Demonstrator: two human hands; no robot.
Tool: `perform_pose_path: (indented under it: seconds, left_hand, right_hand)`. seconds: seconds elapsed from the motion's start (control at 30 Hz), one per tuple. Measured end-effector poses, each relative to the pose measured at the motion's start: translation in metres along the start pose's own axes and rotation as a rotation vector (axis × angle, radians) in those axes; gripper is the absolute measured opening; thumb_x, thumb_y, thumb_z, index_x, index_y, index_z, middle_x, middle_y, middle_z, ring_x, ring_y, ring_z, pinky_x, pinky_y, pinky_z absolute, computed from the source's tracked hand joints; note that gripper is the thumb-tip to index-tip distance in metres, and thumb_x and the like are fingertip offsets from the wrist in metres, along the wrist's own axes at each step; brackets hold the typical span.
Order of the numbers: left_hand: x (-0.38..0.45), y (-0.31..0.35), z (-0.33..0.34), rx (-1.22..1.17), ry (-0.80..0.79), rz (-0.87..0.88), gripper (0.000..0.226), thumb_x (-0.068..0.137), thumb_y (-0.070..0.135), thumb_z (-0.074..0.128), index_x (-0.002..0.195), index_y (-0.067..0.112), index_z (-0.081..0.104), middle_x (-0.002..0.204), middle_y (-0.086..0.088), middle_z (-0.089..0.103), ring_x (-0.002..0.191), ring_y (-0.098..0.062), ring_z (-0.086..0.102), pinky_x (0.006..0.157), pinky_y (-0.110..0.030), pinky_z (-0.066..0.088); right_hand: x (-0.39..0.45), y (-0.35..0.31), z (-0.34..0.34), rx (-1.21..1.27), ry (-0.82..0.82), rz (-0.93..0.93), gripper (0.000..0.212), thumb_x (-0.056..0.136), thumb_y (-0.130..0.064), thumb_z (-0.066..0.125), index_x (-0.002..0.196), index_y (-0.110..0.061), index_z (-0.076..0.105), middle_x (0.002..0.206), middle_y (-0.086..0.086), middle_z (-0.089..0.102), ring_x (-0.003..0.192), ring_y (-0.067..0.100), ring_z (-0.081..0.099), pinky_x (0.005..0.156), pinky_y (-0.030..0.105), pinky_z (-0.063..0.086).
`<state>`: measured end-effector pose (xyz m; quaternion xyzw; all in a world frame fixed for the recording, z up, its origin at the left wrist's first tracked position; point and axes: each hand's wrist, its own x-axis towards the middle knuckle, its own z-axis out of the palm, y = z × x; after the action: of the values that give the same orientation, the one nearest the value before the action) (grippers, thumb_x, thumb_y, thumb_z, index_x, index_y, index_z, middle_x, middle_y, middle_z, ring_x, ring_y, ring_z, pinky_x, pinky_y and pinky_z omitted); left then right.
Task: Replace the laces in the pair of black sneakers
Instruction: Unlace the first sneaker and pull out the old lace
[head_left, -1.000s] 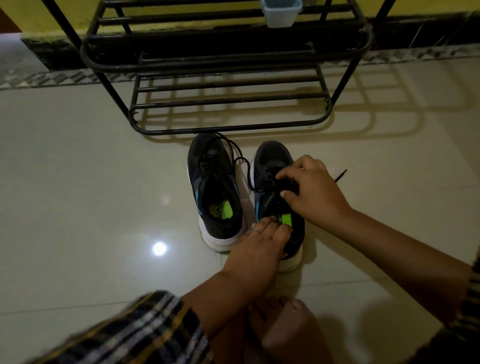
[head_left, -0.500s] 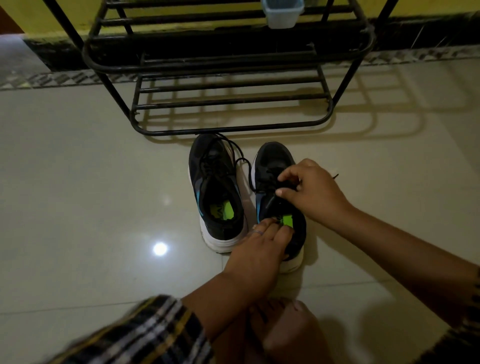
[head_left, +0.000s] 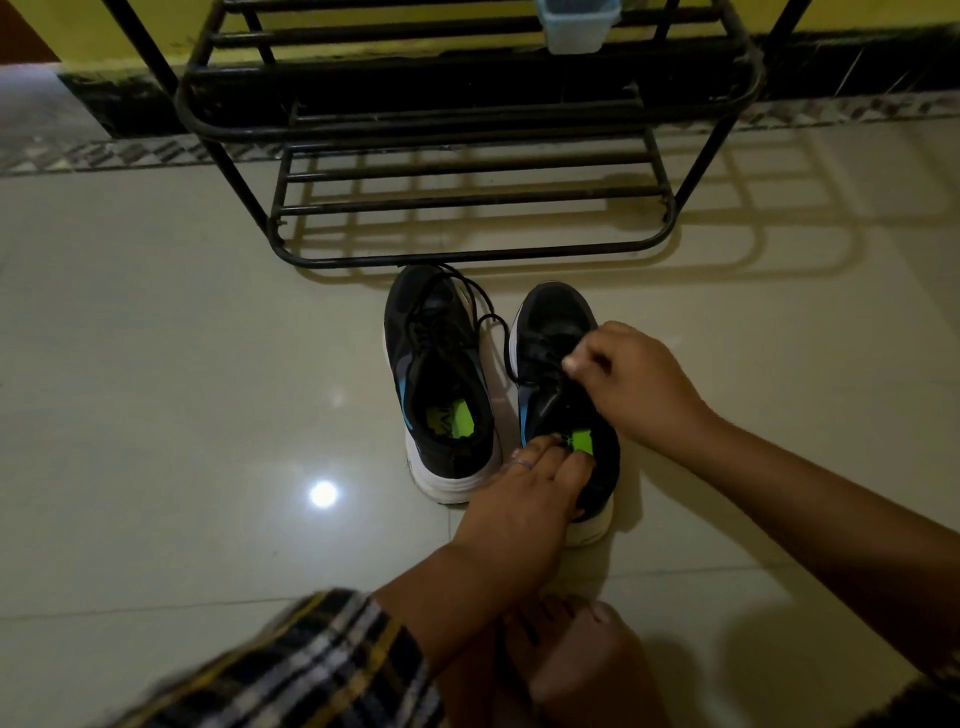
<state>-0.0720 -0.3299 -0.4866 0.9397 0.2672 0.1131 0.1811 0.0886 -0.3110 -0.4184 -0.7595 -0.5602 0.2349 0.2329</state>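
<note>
Just in front of the shoe rack, the right hand is pinching the lace on the right sneaker and has been drawing it in, its loose tip now gone from the floor. The left hand is still pressing flat fingers on that sneaker's heel; unlacing is only beginning, and the left sneaker is sitting laced alongside.

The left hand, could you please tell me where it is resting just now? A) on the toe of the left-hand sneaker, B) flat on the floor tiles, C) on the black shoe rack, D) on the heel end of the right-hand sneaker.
D: the left hand lies over the heel end of the right-hand sneaker, fingertips at its green insole label.
</note>
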Motion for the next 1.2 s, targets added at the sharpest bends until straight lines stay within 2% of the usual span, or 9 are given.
perform_pose_path:
  seconds: [0.07, 0.17, 0.23, 0.37, 0.5, 0.7, 0.83, 0.97, 1.2]
  left_hand:
    - [0.000, 0.001, 0.000, -0.018, -0.009, -0.005, 0.031, 0.083, 0.016, 0.053, 0.114, 0.013, 0.047, 0.113, -0.010, 0.061, 0.121, -0.032, 0.052, 0.092, -0.040, 0.051]
    - [-0.001, 0.001, -0.001, -0.021, -0.019, -0.013, 0.032, 0.083, 0.019, 0.039, 0.115, 0.015, 0.044, 0.115, -0.009, 0.060, 0.121, -0.032, 0.051, 0.092, -0.040, 0.051]
    - [0.000, 0.000, 0.000, -0.032, -0.020, -0.014, 0.032, 0.083, 0.014, 0.049, 0.115, 0.015, 0.044, 0.116, -0.009, 0.060, 0.122, -0.032, 0.051, 0.091, -0.040, 0.051]
    - [-0.001, 0.002, 0.000, -0.011, 0.014, 0.001, 0.033, 0.080, 0.014, 0.052, 0.112, 0.017, 0.045, 0.114, -0.007, 0.062, 0.120, -0.028, 0.054, 0.089, -0.037, 0.053]
    - [-0.001, 0.003, -0.001, -0.002, 0.036, -0.006, 0.034, 0.080, 0.023, 0.033, 0.111, 0.018, 0.046, 0.114, -0.005, 0.063, 0.118, -0.025, 0.056, 0.087, -0.033, 0.054]
    - [-0.001, 0.002, 0.000, -0.012, 0.040, -0.002, 0.034, 0.081, 0.023, 0.033, 0.111, 0.017, 0.049, 0.114, -0.006, 0.062, 0.120, -0.026, 0.054, 0.087, -0.035, 0.054]
    - [-0.001, 0.002, 0.000, -0.025, 0.000, -0.018, 0.037, 0.081, 0.022, 0.030, 0.114, 0.016, 0.046, 0.119, -0.009, 0.060, 0.123, -0.029, 0.051, 0.090, -0.039, 0.052]
    - [-0.001, 0.002, -0.002, -0.047, -0.008, -0.014, 0.035, 0.082, 0.020, 0.035, 0.115, 0.014, 0.047, 0.119, -0.009, 0.060, 0.124, -0.030, 0.050, 0.092, -0.039, 0.051]
    - [-0.001, 0.002, -0.003, -0.011, 0.031, 0.012, 0.030, 0.082, 0.018, 0.047, 0.112, 0.017, 0.047, 0.113, -0.005, 0.063, 0.119, -0.027, 0.055, 0.086, -0.035, 0.054]
  right_hand:
    - [0.006, -0.013, -0.010, 0.508, 0.001, 0.219, 0.021, 0.096, -0.022, 0.051, 0.080, -0.013, 0.063, 0.076, 0.001, 0.058, 0.070, 0.012, 0.053, 0.062, 0.025, 0.044]
    - [0.010, -0.021, -0.022, 0.809, -0.030, 0.309, 0.015, 0.094, -0.015, 0.053, 0.095, -0.006, 0.065, 0.074, 0.001, 0.059, 0.062, 0.010, 0.050, 0.051, 0.020, 0.043]
    - [0.010, -0.019, -0.021, 0.888, -0.030, 0.346, 0.017, 0.093, -0.009, 0.054, 0.106, -0.003, 0.063, 0.078, 0.003, 0.062, 0.060, 0.010, 0.051, 0.049, 0.021, 0.044]
    - [0.005, -0.002, -0.011, 0.323, 0.059, 0.136, 0.019, 0.085, -0.007, 0.060, 0.099, -0.016, 0.066, 0.077, -0.006, 0.059, 0.061, 0.000, 0.052, 0.059, 0.020, 0.044]
    - [-0.002, 0.009, -0.004, -0.356, -0.081, -0.146, 0.031, 0.085, -0.024, 0.059, 0.115, -0.022, 0.062, 0.111, -0.001, 0.052, 0.108, 0.016, 0.046, 0.077, 0.028, 0.044]
    - [-0.003, 0.017, 0.004, -0.405, 0.064, -0.237, 0.016, 0.086, -0.022, 0.063, 0.098, -0.012, 0.068, 0.101, 0.006, 0.057, 0.101, 0.025, 0.049, 0.069, 0.027, 0.036]
    - [-0.004, 0.013, 0.002, -0.107, 0.128, -0.170, 0.002, 0.082, -0.013, 0.066, 0.081, -0.012, 0.065, 0.084, -0.002, 0.055, 0.087, 0.020, 0.052, 0.070, 0.023, 0.036]
    - [-0.005, -0.012, -0.014, 0.290, 0.184, -0.050, 0.013, 0.085, -0.011, 0.064, 0.075, -0.018, 0.060, 0.074, -0.007, 0.056, 0.067, 0.003, 0.052, 0.060, 0.006, 0.037]
    - [-0.013, -0.048, -0.041, 0.852, 0.125, 0.064, 0.013, 0.091, -0.008, 0.056, 0.079, -0.012, 0.059, 0.069, 0.001, 0.058, 0.062, 0.007, 0.057, 0.056, 0.020, 0.047]
